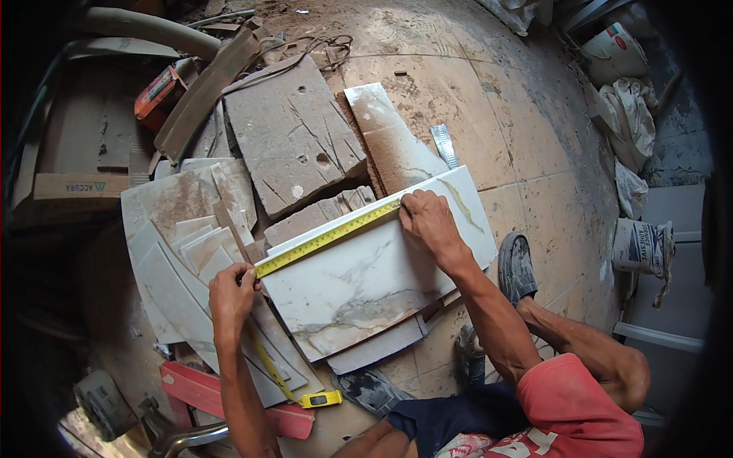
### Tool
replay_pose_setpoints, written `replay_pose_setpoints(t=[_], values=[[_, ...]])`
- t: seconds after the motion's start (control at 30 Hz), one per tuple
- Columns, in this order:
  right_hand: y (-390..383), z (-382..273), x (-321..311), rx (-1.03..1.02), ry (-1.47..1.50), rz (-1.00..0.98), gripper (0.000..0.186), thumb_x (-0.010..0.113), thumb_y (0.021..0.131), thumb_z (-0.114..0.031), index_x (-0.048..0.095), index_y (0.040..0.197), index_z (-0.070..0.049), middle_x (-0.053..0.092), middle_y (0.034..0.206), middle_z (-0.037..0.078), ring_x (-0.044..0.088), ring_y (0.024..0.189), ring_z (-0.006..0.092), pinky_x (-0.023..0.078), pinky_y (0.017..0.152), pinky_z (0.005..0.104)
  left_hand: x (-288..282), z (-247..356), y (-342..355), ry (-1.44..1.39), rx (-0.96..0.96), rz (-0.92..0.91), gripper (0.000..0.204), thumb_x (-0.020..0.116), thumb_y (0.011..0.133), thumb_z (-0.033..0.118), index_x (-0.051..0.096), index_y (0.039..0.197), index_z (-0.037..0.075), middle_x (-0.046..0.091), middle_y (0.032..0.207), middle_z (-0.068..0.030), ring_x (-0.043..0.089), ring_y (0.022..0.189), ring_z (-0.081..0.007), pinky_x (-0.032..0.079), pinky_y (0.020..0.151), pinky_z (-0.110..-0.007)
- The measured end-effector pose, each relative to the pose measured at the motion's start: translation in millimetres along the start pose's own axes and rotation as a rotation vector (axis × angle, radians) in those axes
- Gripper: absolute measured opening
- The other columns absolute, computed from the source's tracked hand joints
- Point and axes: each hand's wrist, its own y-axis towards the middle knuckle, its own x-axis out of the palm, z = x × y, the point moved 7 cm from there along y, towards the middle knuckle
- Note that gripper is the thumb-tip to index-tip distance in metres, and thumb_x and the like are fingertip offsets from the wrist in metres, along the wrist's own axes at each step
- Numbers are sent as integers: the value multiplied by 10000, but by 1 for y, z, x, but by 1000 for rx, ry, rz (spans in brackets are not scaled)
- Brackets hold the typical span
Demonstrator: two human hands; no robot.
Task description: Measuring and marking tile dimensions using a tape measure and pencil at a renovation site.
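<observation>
A white marble-patterned tile [366,282] with grey and gold veins lies in front of me on a pile of slabs. Along its far edge stretches the yellow blade of a tape measure [328,238]. My left hand [232,298] pinches the blade at the tile's left corner. Closed fingers of my right hand [431,229] press the blade's other end near the tile's far right part. From my left hand the blade loops down behind the forearm to its yellow case [321,398], which rests by a red metal piece [206,389].
Beyond the tile lies a scored grey block [294,137], with a dusty tile offcut [389,137] beside it. Cut tile pieces [164,282] are stacked at left. Buckets [640,246] stand along the right wall. A cable [321,42] tangles at the back. My sandalled foot [517,267] is right of the tile.
</observation>
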Motion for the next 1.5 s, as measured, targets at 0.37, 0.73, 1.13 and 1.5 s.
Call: replay_pose_setpoints(t=[0.37, 0.73, 1.13, 1.5], values=[[-23, 3, -26, -16, 69, 98, 91, 579, 814, -110, 580, 777, -27, 579, 751, 136, 564, 750, 314, 429, 731, 423, -1, 22, -19, -10, 118, 97, 191, 561, 881, 129, 665, 910, -29, 678, 720, -115, 661, 675, -185, 498, 667, -312], [-103, -92, -103, -339, 440, 313, 336, 632, 761, 72, 549, 1083, 20, 604, 968, 165, 574, 818, 278, 473, 706, 368, -83, -20, -223, -208, 487, 841, 140, 550, 903, -18, 567, 1043, -20, 623, 948, -146, 601, 829, -180, 509, 660, -268], [-267, -205, 81, -752, 264, -683, 561, 565, 871, -276, 420, 1325, 18, 528, 1181, 241, 613, 901, 304, 513, 704, 401, -108, -145, -296, -480, -139, 1436, 269, 359, 1030, 195, 391, 1211, -2, 579, 1080, -125, 573, 765, -128, 493, 571, -219], [-294, -229, 116, -1037, 49, -464, 358, 511, 829, -130, 505, 1169, -19, 557, 915, 114, 572, 800, 206, 400, 632, 327, -129, -207, -275, -362, -270, 1320, 475, 373, 968, -1, 172, 1397, -12, 494, 1246, -212, 629, 959, -266, 573, 738, -336]])
